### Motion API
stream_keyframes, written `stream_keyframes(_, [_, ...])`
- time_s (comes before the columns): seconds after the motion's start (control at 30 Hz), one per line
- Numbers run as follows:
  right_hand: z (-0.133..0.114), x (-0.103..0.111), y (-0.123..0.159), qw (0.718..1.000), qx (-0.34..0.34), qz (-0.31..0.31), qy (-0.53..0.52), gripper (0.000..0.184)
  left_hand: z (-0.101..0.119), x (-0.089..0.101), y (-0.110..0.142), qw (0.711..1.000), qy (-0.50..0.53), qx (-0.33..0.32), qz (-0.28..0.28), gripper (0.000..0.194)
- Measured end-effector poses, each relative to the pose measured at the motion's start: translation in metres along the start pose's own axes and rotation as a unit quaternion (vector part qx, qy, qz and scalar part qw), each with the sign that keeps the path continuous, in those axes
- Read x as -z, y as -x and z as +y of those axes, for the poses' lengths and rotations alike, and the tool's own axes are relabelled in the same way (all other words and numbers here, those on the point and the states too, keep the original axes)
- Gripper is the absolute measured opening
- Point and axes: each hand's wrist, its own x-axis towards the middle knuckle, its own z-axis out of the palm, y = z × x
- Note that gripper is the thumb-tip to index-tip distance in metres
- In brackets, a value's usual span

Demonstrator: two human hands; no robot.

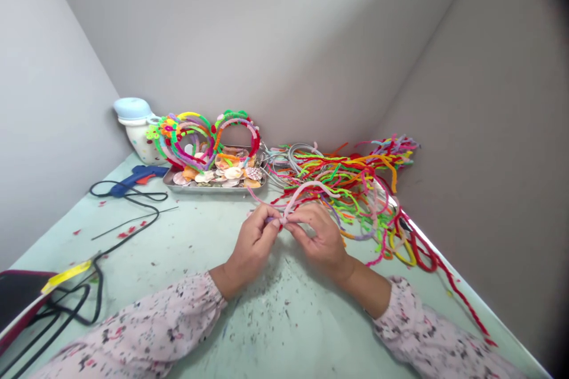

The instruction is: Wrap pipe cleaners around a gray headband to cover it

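Note:
Both hands meet over the middle of the table, pinching a pale pink pipe cleaner (307, 185) whose free part arcs up and to the right. My left hand (254, 240) is closed, thumb against fingers, where a bit of purple and red fuzz also peeks out. Thumb and forefinger of my right hand (323, 246) grip the pink strand just beside the left thumb. What exactly joins between the fingertips is partly hidden. Just beyond the right hand spreads a heap of colourful pipe cleaners (338, 169).
A metal tray (213, 188) of seashells (233, 173) stands at the back, with pipe-cleaner-wrapped headbands (237, 121) on it. Left of it are a white cup with blue lid (133, 109) and a blue glue gun (133, 180). Its black cord (153, 219) runs down the left side.

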Motion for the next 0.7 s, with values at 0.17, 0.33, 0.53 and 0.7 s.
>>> stream_keyframes(0.17, [0.0005, 0.0001, 0.0015, 1.0, 0.008, -0.007, 0.023, 0.015, 0.0004, 0.0007, 0.0006, 1.0, -0.005, -0.005, 0.005, 0.013])
stream_keyframes(0.33, [-0.0018, -0.0002, 0.0015, 0.998, 0.02, -0.003, 0.057, 0.015, 0.0007, 0.0011, 0.0008, 1.0, -0.01, -0.011, 0.009, 0.013])
stream_keyframes(0.53, [-0.0031, -0.002, 0.0018, 0.998, 0.014, -0.003, 0.065, 0.014, -0.0005, 0.002, 0.0007, 0.999, -0.021, -0.03, 0.009, 0.013])
stream_keyframes(0.7, [-0.0053, -0.0023, 0.0023, 0.999, -0.003, -0.004, 0.05, 0.011, 0.0003, 0.0027, 0.0008, 0.997, -0.052, -0.058, 0.013, 0.013])
